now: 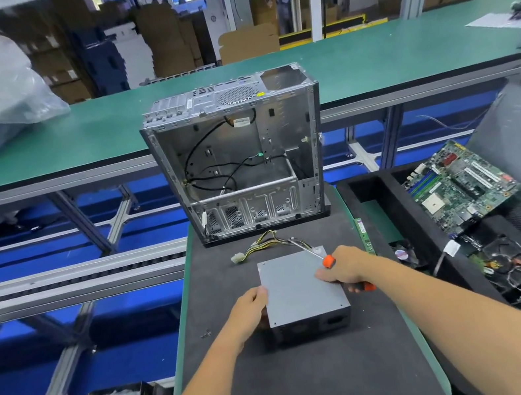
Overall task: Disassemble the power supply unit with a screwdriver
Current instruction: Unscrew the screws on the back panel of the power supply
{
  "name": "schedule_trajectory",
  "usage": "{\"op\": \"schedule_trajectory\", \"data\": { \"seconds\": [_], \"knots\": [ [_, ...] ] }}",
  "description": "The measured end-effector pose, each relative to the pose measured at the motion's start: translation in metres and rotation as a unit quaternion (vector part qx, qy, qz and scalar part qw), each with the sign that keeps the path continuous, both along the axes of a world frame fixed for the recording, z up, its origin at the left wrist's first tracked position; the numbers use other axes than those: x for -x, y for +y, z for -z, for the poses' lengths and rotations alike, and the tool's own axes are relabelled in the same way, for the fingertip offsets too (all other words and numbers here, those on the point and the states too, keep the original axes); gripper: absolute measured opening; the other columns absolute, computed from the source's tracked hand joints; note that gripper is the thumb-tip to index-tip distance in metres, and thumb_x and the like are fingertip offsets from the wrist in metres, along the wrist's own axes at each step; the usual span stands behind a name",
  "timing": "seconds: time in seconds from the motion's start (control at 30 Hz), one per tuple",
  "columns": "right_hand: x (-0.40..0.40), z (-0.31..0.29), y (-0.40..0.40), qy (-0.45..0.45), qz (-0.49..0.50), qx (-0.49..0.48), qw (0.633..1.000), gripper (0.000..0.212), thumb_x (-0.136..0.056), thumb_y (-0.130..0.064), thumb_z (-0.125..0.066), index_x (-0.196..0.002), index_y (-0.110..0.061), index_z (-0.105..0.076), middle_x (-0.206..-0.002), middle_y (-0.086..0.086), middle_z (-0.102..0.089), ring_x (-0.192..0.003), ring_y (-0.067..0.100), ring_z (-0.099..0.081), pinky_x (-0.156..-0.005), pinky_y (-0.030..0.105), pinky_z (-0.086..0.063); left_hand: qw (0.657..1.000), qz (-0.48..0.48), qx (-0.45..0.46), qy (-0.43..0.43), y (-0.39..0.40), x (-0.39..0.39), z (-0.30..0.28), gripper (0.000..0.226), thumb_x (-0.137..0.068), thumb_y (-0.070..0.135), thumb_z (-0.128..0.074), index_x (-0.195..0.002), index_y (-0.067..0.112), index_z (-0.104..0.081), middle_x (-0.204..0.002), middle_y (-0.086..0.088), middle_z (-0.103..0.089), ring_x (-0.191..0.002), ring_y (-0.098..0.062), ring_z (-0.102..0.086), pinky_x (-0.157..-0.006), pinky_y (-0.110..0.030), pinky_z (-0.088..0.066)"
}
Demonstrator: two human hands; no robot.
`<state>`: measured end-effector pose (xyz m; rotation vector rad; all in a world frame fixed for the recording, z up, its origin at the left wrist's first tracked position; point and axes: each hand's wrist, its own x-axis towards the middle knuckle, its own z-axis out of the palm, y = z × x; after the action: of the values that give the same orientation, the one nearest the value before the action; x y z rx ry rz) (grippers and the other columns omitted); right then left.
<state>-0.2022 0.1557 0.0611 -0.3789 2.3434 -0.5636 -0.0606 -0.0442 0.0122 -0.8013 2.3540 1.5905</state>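
Note:
A grey metal power supply unit [299, 289] lies flat on the dark mat [305, 381], its yellow and black cable bundle [269, 243] trailing toward the far side. My left hand [252, 306] grips the unit's left edge. My right hand [343, 269] rests on its right side and is closed around an orange and black screwdriver [328, 261]. The screwdriver's metal shaft points up and left over the unit's far right corner, its tip near the cables.
An empty open computer case [238, 156] stands upright just beyond the cables. A black foam tray [393, 208] on the right holds a motherboard [458, 183], a fan and a memory stick [363, 236]. Small screws [206, 334] lie on the mat at left.

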Motion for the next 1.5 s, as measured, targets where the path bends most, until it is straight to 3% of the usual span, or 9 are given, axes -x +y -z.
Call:
{"op": "schedule_trajectory", "data": {
  "seconds": [0.17,0.27,0.4,0.53,0.7,0.87,1.03,1.3,1.5],
  "knots": [
    [-0.002,-0.005,0.009,0.054,-0.093,-0.039,0.993,0.048,-0.071,-0.058,-0.069,-0.074,-0.014,-0.05,-0.062,0.011,-0.058,-0.041,0.023,-0.051,-0.046,0.019,-0.042,0.999,0.025,-0.044,0.01,-0.005,-0.012,0.001,0.042,-0.096,0.042,-0.047,-0.135,0.025,-0.043,-0.128,0.012,-0.056,-0.107,-0.002,-0.055,-0.084,-0.021,-0.045],
    [-0.007,-0.01,0.016,0.012,-0.149,-0.045,0.988,0.062,-0.059,-0.059,-0.081,-0.081,-0.018,-0.041,-0.076,0.007,-0.05,-0.039,0.019,-0.048,-0.038,0.015,-0.034,0.989,0.094,-0.116,-0.006,-0.008,-0.021,0.001,0.078,-0.071,0.044,-0.075,-0.137,0.033,-0.033,-0.126,0.027,-0.051,-0.115,0.009,-0.051,-0.094,-0.018,-0.045],
    [-0.013,-0.016,0.023,-0.045,-0.164,-0.06,0.984,0.077,-0.055,-0.049,-0.088,-0.107,-0.016,-0.041,-0.095,0.006,-0.049,-0.049,0.019,-0.054,-0.043,0.02,-0.038,0.99,0.137,-0.038,-0.016,-0.002,-0.022,0.006,0.115,-0.053,0.033,-0.089,-0.145,0.035,-0.021,-0.138,0.018,-0.046,-0.13,-0.006,-0.042,-0.112,-0.033,-0.032],
    [-0.018,-0.009,0.025,-0.011,-0.177,-0.065,0.982,0.076,-0.06,-0.038,-0.09,-0.111,-0.017,-0.037,-0.102,0.008,-0.052,-0.048,0.018,-0.054,-0.044,0.024,-0.042,0.994,0.107,0.012,0.024,0.004,-0.021,0.012,0.103,-0.057,0.027,-0.085,-0.143,0.03,-0.029,-0.129,0.018,-0.053,-0.12,-0.006,-0.049,-0.102,-0.026,-0.039],
    [-0.026,-0.004,0.027,-0.02,-0.132,-0.023,0.991,0.062,-0.069,-0.024,-0.084,-0.111,-0.015,-0.039,-0.082,0.005,-0.049,-0.04,0.015,-0.044,-0.032,0.016,-0.03,0.994,0.089,0.036,0.052,0.012,-0.021,0.013,0.087,-0.065,0.013,-0.08,-0.14,0.024,-0.038,-0.128,0.014,-0.057,-0.118,-0.009,-0.052,-0.102,-0.03,-0.041],
    [-0.025,-0.009,0.03,0.009,-0.149,-0.018,0.989,0.061,-0.071,-0.03,-0.083,-0.114,-0.006,-0.048,-0.085,0.005,-0.049,-0.047,0.017,-0.048,-0.029,0.011,-0.026,0.997,0.052,0.023,0.055,0.016,-0.024,0.013,0.084,-0.07,0.009,-0.078,-0.141,0.023,-0.036,-0.129,0.01,-0.056,-0.118,-0.009,-0.052,-0.1,-0.027,-0.043],
    [-0.018,-0.017,0.032,-0.01,-0.117,0.054,0.992,0.05,-0.071,-0.024,-0.084,-0.07,-0.013,-0.036,-0.054,0.006,-0.042,-0.039,0.021,-0.047,-0.034,0.014,-0.029,0.994,0.032,0.052,0.086,0.017,-0.021,0.002,0.064,-0.076,0.011,-0.073,-0.135,0.017,-0.048,-0.119,0.01,-0.061,-0.108,-0.007,-0.058,-0.091,-0.021,-0.045],
    [0.007,-0.051,0.024,-0.027,-0.088,0.103,0.99,0.037,-0.079,-0.029,-0.079,-0.072,-0.008,-0.049,-0.049,0.01,-0.057,-0.04,0.018,-0.054,-0.044,0.022,-0.044,0.991,0.004,0.103,0.082,0.003,0.002,-0.028,0.017,-0.08,0.032,-0.069,-0.09,0.018,-0.065,-0.082,0.005,-0.067,-0.08,-0.014,-0.062,-0.075,-0.029,-0.049],
    [0.02,-0.064,0.01,-0.003,-0.041,0.113,0.993,0.031,-0.088,-0.027,-0.071,-0.078,-0.003,-0.054,-0.047,0.008,-0.055,-0.034,0.014,-0.051,-0.035,0.017,-0.038,0.978,-0.034,0.181,0.098,0.0,0.023,-0.042,0.028,-0.086,0.044,-0.061,-0.069,0.021,-0.061,-0.066,0.007,-0.06,-0.07,-0.018,-0.058,-0.062,-0.029,-0.043]
  ]
}}
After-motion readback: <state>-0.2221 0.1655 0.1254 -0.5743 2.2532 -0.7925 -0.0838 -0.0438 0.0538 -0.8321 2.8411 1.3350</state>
